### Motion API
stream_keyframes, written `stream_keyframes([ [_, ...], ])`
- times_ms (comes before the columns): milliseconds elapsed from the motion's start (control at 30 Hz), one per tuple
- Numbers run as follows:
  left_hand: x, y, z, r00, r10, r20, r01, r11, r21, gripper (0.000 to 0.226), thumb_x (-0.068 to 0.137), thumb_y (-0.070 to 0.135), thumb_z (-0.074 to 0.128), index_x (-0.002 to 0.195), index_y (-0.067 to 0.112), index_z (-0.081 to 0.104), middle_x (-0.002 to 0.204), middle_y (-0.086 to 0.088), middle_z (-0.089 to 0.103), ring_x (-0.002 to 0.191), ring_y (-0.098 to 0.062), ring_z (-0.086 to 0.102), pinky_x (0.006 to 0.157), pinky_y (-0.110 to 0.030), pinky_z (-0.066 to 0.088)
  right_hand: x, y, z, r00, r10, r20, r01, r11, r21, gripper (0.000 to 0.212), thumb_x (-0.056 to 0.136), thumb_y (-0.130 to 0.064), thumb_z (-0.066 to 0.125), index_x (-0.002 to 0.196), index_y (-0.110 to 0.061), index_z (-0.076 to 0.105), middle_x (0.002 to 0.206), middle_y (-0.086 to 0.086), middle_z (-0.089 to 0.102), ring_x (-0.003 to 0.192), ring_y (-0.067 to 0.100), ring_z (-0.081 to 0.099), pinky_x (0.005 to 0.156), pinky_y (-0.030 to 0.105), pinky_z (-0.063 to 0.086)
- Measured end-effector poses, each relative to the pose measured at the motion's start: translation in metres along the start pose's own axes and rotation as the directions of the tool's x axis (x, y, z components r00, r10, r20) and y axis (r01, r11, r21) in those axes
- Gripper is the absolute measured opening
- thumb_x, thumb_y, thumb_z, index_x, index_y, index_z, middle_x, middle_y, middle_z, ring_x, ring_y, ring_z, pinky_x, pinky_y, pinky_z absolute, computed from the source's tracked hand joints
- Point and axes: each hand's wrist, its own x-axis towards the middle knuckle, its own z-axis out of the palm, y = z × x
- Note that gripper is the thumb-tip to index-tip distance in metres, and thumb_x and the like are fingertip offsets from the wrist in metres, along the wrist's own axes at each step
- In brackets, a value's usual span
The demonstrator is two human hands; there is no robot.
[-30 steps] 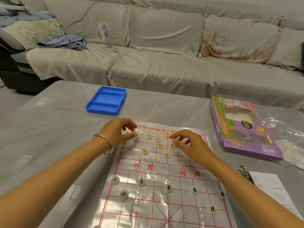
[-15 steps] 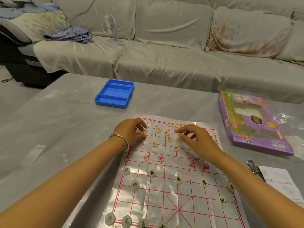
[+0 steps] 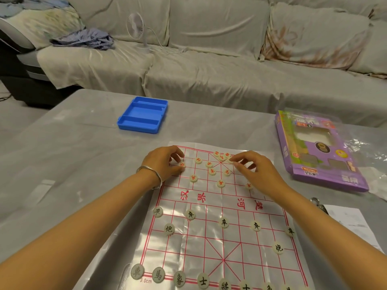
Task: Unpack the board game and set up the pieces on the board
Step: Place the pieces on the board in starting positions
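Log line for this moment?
phase: red setup; left hand pinches edge red piece; right hand pinches palace red piece; black pieces near half

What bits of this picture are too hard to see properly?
All in the head view:
1. Bottom row of black pieces: cut off by the picture's bottom edge.
2. Red piece pinched by the right hand: fingers cover its letter.
3. Board, far right corner: hidden under that hand.
4. Keys: partly behind the right forearm.
5. Purple box writing: too small to read.
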Motion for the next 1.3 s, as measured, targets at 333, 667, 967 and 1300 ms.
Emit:
stream_keyframes([
  [333, 0.027, 0.032, -0.006, 0.993, 0.110, -0.041, -0.112, 0.993, -0.046, 0.030, 0.086, 0.033, 0.060, 0.114, 0.022, 0.058, 0.112, 0.002, 0.062, 0.094, -0.009, 0.050, 0.088, -0.027, 0.046, 0.023, 0.027, -0.034, 0.990, 0.080, -0.116, -0.080, 0.997, 0.007, 0.018, 0.089, -0.020, 0.061, 0.106, -0.023, 0.062, 0.108, -0.004, 0.060, 0.096, 0.009, 0.055, 0.069, 0.011, 0.041],
  [667, 0.045, 0.043, 0.005, 0.992, 0.126, 0.016, -0.125, 0.991, -0.047, 0.025, 0.092, 0.030, 0.051, 0.114, 0.021, 0.059, 0.113, 0.001, 0.061, 0.097, -0.011, 0.050, 0.090, -0.030, 0.046, 0.036, 0.042, -0.012, 0.994, 0.090, 0.057, -0.073, 0.967, -0.242, 0.032, 0.086, -0.030, 0.064, 0.117, -0.021, 0.064, 0.112, -0.004, 0.057, 0.093, 0.010, 0.054, 0.082, 0.020, 0.046],
  [967, 0.031, 0.025, -0.012, 0.991, 0.122, 0.049, -0.121, 0.992, -0.026, 0.024, 0.090, 0.028, 0.056, 0.112, 0.022, 0.062, 0.112, 0.002, 0.062, 0.096, -0.009, 0.049, 0.085, -0.023, 0.043, 0.024, 0.039, -0.011, 0.990, 0.020, 0.143, 0.018, 0.967, -0.254, 0.028, 0.087, -0.028, 0.063, 0.115, -0.024, 0.066, 0.114, -0.006, 0.059, 0.094, 0.009, 0.054, 0.086, 0.021, 0.047],
  [1300, 0.032, 0.031, -0.002, 0.984, 0.097, 0.153, -0.122, 0.978, 0.167, 0.040, 0.085, 0.032, 0.063, 0.124, 0.028, 0.056, 0.127, 0.002, 0.055, 0.110, -0.016, 0.051, 0.095, -0.029, 0.043, 0.019, 0.037, -0.008, 0.996, 0.061, 0.069, -0.044, 0.972, -0.229, 0.029, 0.084, -0.032, 0.067, 0.112, -0.025, 0.065, 0.111, -0.008, 0.060, 0.092, 0.006, 0.051, 0.080, 0.015, 0.042],
])
